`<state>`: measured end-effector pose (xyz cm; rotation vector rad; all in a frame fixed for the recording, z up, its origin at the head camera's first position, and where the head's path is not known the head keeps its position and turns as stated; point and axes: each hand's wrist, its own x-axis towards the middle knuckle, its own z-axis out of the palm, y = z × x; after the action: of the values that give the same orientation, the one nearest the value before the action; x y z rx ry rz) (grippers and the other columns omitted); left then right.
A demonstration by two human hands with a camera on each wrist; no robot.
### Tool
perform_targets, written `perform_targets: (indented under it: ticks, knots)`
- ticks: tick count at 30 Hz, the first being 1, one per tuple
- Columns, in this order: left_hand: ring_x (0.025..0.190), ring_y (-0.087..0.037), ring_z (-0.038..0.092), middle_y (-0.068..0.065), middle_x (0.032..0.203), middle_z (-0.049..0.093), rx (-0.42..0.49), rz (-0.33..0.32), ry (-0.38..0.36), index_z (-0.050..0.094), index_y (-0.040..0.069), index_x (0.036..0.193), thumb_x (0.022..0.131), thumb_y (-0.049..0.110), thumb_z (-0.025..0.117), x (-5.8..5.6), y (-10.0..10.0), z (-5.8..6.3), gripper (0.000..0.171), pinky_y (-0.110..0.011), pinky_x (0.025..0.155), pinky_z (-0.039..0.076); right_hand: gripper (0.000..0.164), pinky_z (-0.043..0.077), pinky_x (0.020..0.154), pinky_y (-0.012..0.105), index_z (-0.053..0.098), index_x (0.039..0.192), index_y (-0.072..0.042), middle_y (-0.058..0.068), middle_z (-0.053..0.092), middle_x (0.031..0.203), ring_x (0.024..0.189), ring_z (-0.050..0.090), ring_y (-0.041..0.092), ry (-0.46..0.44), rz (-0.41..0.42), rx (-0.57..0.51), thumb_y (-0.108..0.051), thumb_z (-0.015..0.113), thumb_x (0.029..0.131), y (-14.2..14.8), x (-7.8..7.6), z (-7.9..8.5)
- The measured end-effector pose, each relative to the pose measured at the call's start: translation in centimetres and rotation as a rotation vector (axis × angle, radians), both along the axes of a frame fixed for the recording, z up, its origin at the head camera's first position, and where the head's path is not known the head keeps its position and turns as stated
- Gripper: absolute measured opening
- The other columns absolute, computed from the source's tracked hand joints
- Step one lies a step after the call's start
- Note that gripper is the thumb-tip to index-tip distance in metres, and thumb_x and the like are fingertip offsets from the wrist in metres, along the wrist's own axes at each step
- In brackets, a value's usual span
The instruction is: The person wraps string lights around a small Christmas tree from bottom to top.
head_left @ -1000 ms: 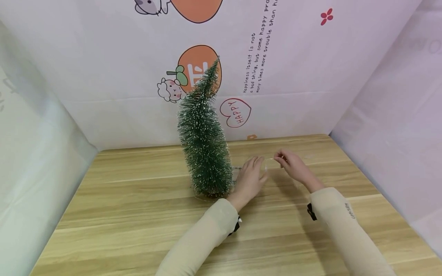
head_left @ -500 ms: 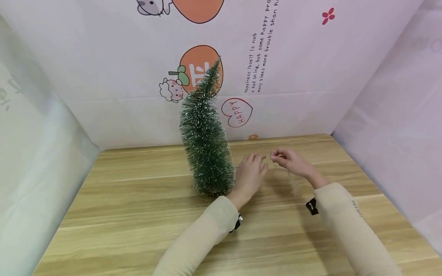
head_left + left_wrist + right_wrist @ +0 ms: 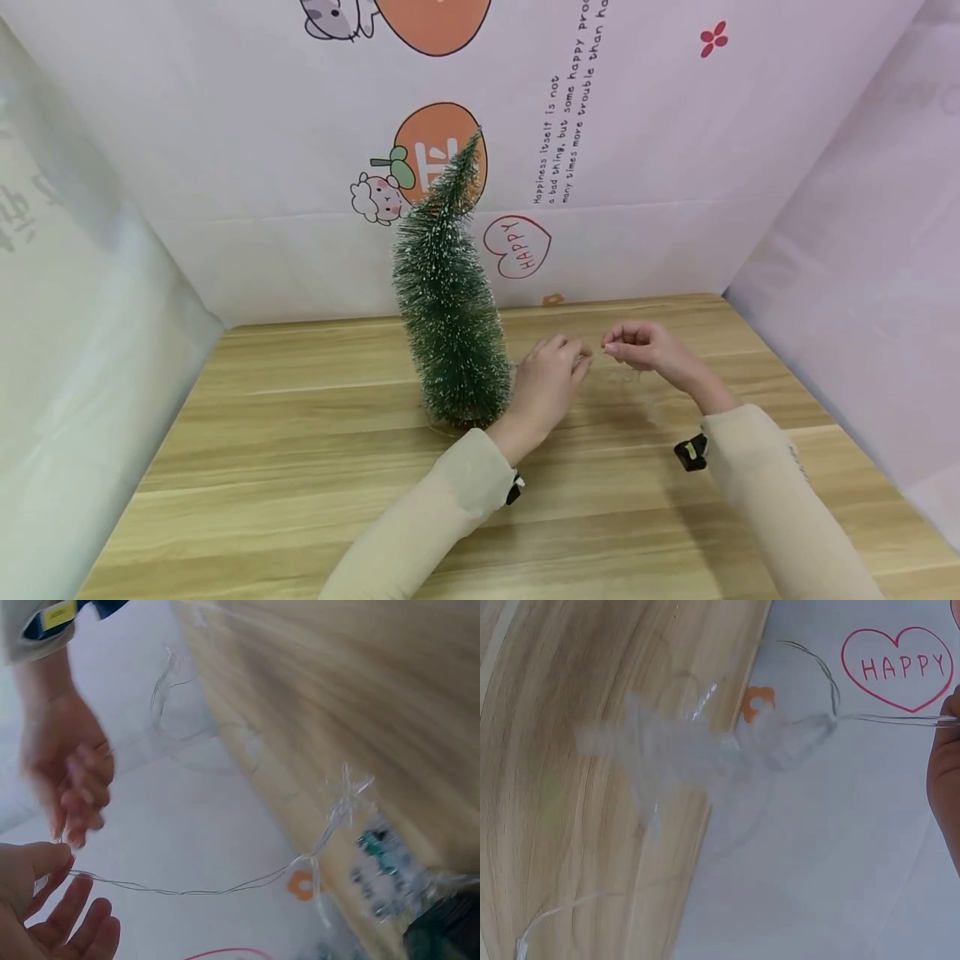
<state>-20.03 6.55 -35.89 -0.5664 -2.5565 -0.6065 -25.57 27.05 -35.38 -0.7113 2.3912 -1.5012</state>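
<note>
A small artificial Christmas tree [image 3: 453,333], green with white-flecked tips, stands upright on the table, its top bent to the right. Just right of its lower part, my left hand [image 3: 546,375] pinches the thin wire of a clear fairy-light string between thumb and forefinger. In the left wrist view the wire [image 3: 172,891] runs from those fingers to a clear plastic star-shaped ornament [image 3: 345,802]. Close by on the right, my right hand [image 3: 645,346] pinches the string too, with clear parts hanging beneath it. Another clear ornament [image 3: 675,757] looks blurred in the right wrist view.
The wood-grain table [image 3: 300,492] meets a white printed cloth [image 3: 637,167] at the back, with more cloth at both sides. Near the tree's base, something clear with green bits [image 3: 382,855] lies on the table.
My right hand first came closer to the left, then shifted slightly right again, with clear parts of the string swinging below it. The left hand stays beside the tree, its fingers now closed together.
</note>
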Motion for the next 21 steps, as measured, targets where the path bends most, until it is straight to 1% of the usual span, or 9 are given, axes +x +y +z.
perform_targets:
  ticks: [1,3,5,8,12,15,17,19,21]
  knots:
    - [0.085,-0.007,0.065,0.007,0.097,0.07,0.005,-0.006,0.01,0.07,0.02,0.098,0.094,0.03,0.059,0.1,-0.2,0.3,0.015,-0.014,0.069,0.053,0.012,0.033,0.043,0.029,0.065,0.096,-0.012,-0.01,0.047,0.061,0.047,0.031,0.006,-0.002,0.003,0.013,-0.013,0.053,0.097,0.1,0.1,0.1]
    - [0.081,-0.006,0.065,0.007,0.097,0.071,0.027,-0.013,0.027,0.071,0.02,0.098,0.094,0.029,0.06,0.3,-0.5,0.9,0.015,-0.013,0.065,0.052,0.016,0.033,0.044,0.031,0.066,0.1,-0.004,-0.011,0.044,0.058,0.048,0.031,0.004,-0.011,0.004,0.044,-0.014,0.054,0.096,0.3,0.3,0.3]
    - [0.079,-0.006,0.066,0.006,0.097,0.071,0.064,-0.021,0.035,0.07,0.019,0.098,0.094,0.028,0.06,0.3,-0.9,1.6,0.014,-0.012,0.062,0.05,0.025,0.036,0.047,0.029,0.065,0.106,0.003,-0.014,0.05,0.063,0.053,0.036,0.001,-0.024,-0.01,0.099,-0.017,0.054,0.097,0.6,0.5,0.5]
    - [0.076,-0.007,0.066,0.005,0.098,0.072,0.107,-0.034,0.01,0.07,0.018,0.099,0.094,0.027,0.06,0.5,-1.7,2.5,0.014,-0.012,0.06,0.048,0.032,0.038,0.05,0.028,0.063,0.109,0.008,-0.012,0.052,0.067,0.054,0.038,0.001,-0.03,-0.026,0.164,-0.02,0.054,0.097,1.0,0.7,0.6]
    - [0.08,-0.007,0.068,0.004,0.102,0.072,0.159,-0.042,-0.066,0.069,0.018,0.101,0.094,0.027,0.06,0.7,-2.5,3.1,0.015,-0.012,0.064,0.05,0.031,0.047,0.057,0.026,0.066,0.106,0.005,-0.005,0.053,0.069,0.058,0.047,0.009,0.002,-0.035,0.222,-0.021,0.052,0.099,1.5,0.6,0.5]
    - [0.084,-0.009,0.069,0.002,0.106,0.072,0.239,-0.04,-0.094,0.069,0.017,0.102,0.094,0.026,0.059,0.6,-3.1,3.3,0.015,-0.015,0.07,0.054,0.031,0.051,0.067,0.025,0.066,0.106,0.003,-0.002,0.064,0.084,0.074,0.059,0.007,0.036,-0.051,0.267,-0.022,0.049,0.1,2.0,0.3,0.2]
    - [0.086,-0.01,0.069,0.002,0.107,0.072,0.27,-0.049,-0.086,0.07,0.017,0.101,0.094,0.025,0.06,0.7,-3.4,3.4,0.015,-0.017,0.073,0.055,0.031,0.052,0.07,0.026,0.067,0.104,0.001,0.002,0.067,0.094,0.081,0.061,0.004,0.045,-0.075,0.293,-0.023,0.048,0.1,2.4,0.1,0.1]
    - [0.085,-0.01,0.07,0.001,0.106,0.072,0.265,-0.061,-0.062,0.07,0.016,0.1,0.094,0.024,0.061,0.9,-3.5,3.6,0.014,-0.018,0.072,0.055,0.031,0.051,0.067,0.027,0.067,0.102,-0.001,0.0,0.067,0.092,0.078,0.059,0.004,0.035,-0.098,0.292,-0.026,0.048,0.1,2.9,0.0,-0.3]
    - [0.083,-0.01,0.069,0.001,0.104,0.072,0.231,-0.076,-0.03,0.07,0.016,0.099,0.093,0.023,0.062,1.3,-3.5,3.7,0.013,-0.016,0.071,0.055,0.031,0.049,0.068,0.029,0.068,0.099,-0.004,-0.004,0.065,0.091,0.079,0.057,0.005,0.029,-0.124,0.289,-0.028,0.05,0.099,3.1,0.0,-0.5]
